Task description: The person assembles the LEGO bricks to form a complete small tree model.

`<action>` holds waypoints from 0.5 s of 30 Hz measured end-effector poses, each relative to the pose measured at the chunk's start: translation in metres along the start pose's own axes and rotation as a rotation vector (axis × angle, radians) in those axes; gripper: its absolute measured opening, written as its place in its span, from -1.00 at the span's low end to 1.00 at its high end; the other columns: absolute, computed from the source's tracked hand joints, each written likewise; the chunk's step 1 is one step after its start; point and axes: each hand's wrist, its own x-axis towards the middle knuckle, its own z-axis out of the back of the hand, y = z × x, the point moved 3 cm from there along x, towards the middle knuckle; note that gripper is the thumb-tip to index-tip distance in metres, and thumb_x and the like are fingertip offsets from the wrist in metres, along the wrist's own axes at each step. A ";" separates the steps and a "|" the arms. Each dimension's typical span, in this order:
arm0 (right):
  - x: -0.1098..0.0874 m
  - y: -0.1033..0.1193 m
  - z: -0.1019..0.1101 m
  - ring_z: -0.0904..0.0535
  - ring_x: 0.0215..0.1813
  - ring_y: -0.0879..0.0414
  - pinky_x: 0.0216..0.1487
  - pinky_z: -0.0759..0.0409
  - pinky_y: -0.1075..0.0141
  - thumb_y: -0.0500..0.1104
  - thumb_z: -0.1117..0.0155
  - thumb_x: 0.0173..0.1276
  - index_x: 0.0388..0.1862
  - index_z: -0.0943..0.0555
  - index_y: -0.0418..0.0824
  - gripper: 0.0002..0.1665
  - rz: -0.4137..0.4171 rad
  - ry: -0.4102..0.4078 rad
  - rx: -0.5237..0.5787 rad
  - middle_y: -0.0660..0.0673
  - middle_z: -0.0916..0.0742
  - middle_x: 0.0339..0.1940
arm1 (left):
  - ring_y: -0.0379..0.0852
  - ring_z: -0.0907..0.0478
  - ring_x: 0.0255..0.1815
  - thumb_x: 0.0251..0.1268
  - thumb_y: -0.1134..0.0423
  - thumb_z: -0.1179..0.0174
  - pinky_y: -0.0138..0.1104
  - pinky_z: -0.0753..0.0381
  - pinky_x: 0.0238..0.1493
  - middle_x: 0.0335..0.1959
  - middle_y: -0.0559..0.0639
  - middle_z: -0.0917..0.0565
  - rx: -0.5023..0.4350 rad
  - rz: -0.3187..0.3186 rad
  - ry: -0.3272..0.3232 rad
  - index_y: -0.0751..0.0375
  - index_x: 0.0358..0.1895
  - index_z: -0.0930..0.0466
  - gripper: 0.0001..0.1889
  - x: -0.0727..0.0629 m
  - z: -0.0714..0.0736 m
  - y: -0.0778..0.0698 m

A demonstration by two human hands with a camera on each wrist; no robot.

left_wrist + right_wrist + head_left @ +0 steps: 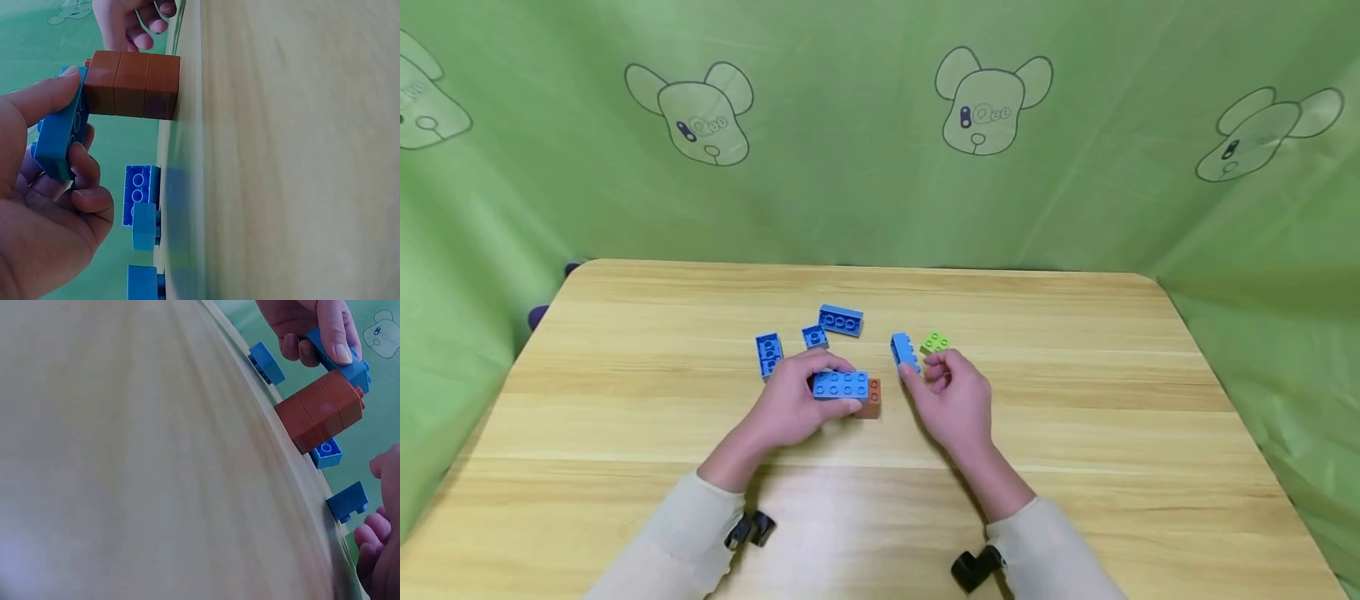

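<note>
My left hand (790, 406) grips a blue eight-stud building brick (841, 384) between thumb and fingers. One end of that brick meets the top of a stack of three brown bricks (131, 84); the rest juts out to the left. Brown studs stay visible beside it in the head view. To the right, my right hand (958, 406) hovers with loosely curled fingers, and nothing shows between them. A blue brick (903, 349) lying on its side is just beyond its thumb, apart from the hand in the right wrist view. Past its fingertips sits a small lime-green brick (934, 342), partly hidden.
Behind my left hand lie several blue bricks: a long one (841, 320) on its side, a small one (815, 336), and another (768, 354) showing its hollow underside. The wooden table (1112, 400) ends at a green curtain (865, 192) at the back.
</note>
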 end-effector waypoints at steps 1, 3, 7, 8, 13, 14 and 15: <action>0.002 0.000 -0.001 -0.50 -0.46 0.12 -0.40 -0.53 0.24 0.09 -0.47 0.27 -0.20 -0.68 -0.24 -0.58 -0.014 0.005 -0.033 -0.06 -0.66 -0.41 | -0.13 -0.55 -0.03 0.05 0.19 -0.56 -0.18 -0.52 0.04 -0.05 -0.16 -0.66 -0.001 0.001 -0.001 0.04 -0.09 -0.72 -0.67 0.000 0.000 0.000; 0.005 0.001 -0.004 -0.49 -0.45 0.09 -0.40 -0.49 0.22 0.13 -0.44 0.30 -0.15 -0.73 -0.25 -0.55 -0.032 0.023 -0.094 -0.06 -0.66 -0.39 | -0.12 -0.55 -0.03 0.05 0.20 -0.56 -0.18 -0.52 0.04 -0.05 -0.15 -0.66 -0.004 0.001 -0.002 0.04 -0.09 -0.72 -0.67 0.000 0.000 0.000; 0.007 0.004 -0.008 -0.48 -0.39 0.07 -0.37 -0.46 0.20 0.16 -0.39 0.33 -0.09 -0.77 -0.20 -0.54 -0.047 0.060 -0.163 -0.06 -0.66 -0.35 | -0.10 -0.56 0.01 0.03 0.21 -0.57 -0.16 -0.52 0.08 -0.03 -0.13 -0.67 -0.005 0.004 -0.006 0.04 -0.09 -0.72 -0.66 0.000 0.000 0.000; 0.007 0.004 -0.009 -0.48 -0.39 0.07 -0.38 -0.46 0.20 0.16 -0.39 0.33 -0.09 -0.78 -0.18 -0.55 -0.050 0.068 -0.166 -0.05 -0.66 -0.35 | -0.09 -0.55 0.06 0.03 0.20 -0.57 -0.15 -0.50 0.12 -0.02 -0.13 -0.67 -0.002 0.007 -0.009 0.03 -0.09 -0.72 -0.66 0.000 0.000 0.000; 0.005 0.006 -0.011 -0.47 -0.47 0.10 -0.45 -0.45 0.21 0.09 -0.45 0.29 -0.11 -0.76 -0.11 -0.65 -0.037 0.105 -0.125 0.00 -0.62 -0.49 | -0.10 -0.55 0.05 0.02 0.20 -0.58 -0.14 -0.50 0.12 -0.03 -0.14 -0.67 -0.003 -0.001 -0.010 0.02 -0.09 -0.72 -0.65 0.000 0.001 0.001; 0.005 0.006 -0.011 -0.48 -0.47 0.11 -0.45 -0.46 0.22 0.08 -0.47 0.27 -0.11 -0.75 -0.11 -0.66 -0.032 0.107 -0.113 0.01 -0.62 -0.51 | -0.10 -0.56 0.02 0.02 0.20 -0.58 -0.15 -0.51 0.09 -0.04 -0.14 -0.67 -0.007 -0.005 -0.008 0.02 -0.09 -0.72 -0.66 0.000 0.001 0.001; 0.005 0.007 -0.012 -0.49 -0.47 0.12 -0.44 -0.47 0.22 0.06 -0.49 0.25 -0.12 -0.75 -0.11 -0.66 -0.027 0.109 -0.102 0.02 -0.62 -0.52 | -0.11 -0.56 -0.03 0.02 0.21 -0.58 -0.16 -0.52 0.05 -0.06 -0.15 -0.67 -0.010 -0.009 -0.006 0.02 -0.10 -0.72 -0.66 0.000 0.001 0.001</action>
